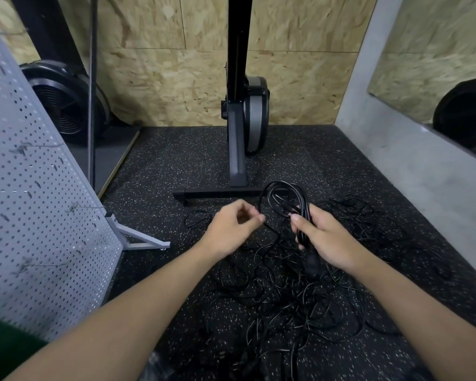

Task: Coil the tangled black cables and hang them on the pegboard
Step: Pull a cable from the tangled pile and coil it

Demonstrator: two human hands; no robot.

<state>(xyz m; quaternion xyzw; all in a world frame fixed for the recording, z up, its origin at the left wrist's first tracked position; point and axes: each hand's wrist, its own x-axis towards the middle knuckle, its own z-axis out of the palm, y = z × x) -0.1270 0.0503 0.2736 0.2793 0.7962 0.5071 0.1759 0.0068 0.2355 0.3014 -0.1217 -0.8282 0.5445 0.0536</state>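
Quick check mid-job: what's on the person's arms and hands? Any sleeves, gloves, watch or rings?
The left forearm and right forearm are bare, with no sleeves over them. The left hand and right hand wear no gloves, and no watch, bracelet or ring shows. The only clothing in view is a patch of dark green fabric at the lower left corner.

The left forearm [138,298] and right forearm [412,306] reached forward and down. The right hand [327,240] gripped a coiled black cable [286,196], fingers curled round it. The left hand [231,229], fingers curled, pinched its loose strand.
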